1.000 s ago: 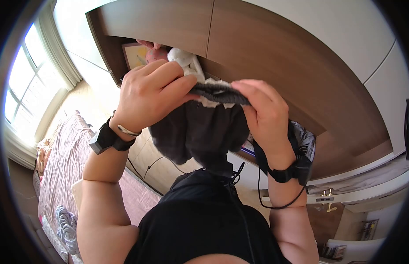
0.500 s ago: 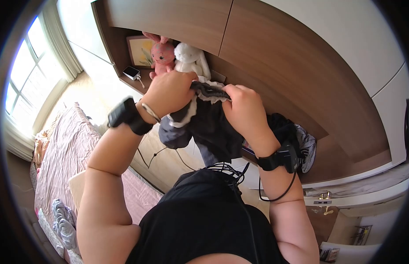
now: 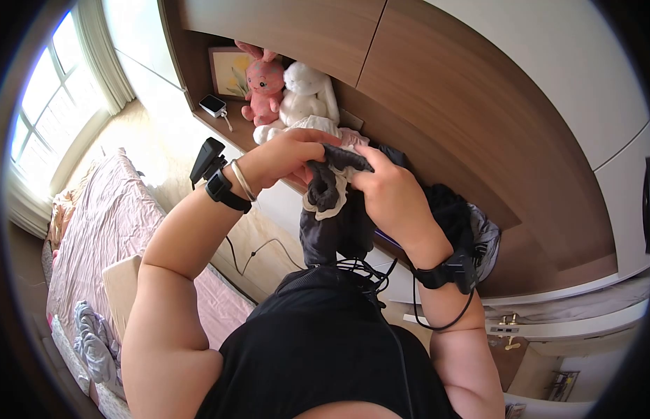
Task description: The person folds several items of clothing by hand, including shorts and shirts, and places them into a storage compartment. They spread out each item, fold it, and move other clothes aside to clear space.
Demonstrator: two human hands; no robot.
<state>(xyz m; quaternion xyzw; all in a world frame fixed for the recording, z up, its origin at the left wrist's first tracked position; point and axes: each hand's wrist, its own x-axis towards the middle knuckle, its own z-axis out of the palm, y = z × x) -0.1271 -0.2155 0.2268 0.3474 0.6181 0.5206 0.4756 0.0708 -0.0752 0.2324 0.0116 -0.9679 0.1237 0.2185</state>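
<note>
A dark grey garment (image 3: 325,234) with a white ruffled edge hangs in front of me, held up by both hands. My left hand (image 3: 288,157) grips its bunched upper edge from the left, fingers closed on the cloth. From the right, my right hand (image 3: 395,192) pinches the same edge between thumb and fingers. Between the hands the grey band is folded, and a loop of it with white frill droops below my left hand. The lower part falls in dark folds toward my body.
Behind my hands, a pink plush rabbit (image 3: 264,87) and a white plush toy (image 3: 304,98) sit in a wooden shelf niche beside a small white device (image 3: 212,106). Dark clothes (image 3: 447,206) lie at right. A bed (image 3: 101,216) stands left; a cable (image 3: 269,244) hangs below.
The garment's ruffled edge has been bunched and folded between my hands, and its hanging part has narrowed. My left hand has turned and moved slightly right and down.
</note>
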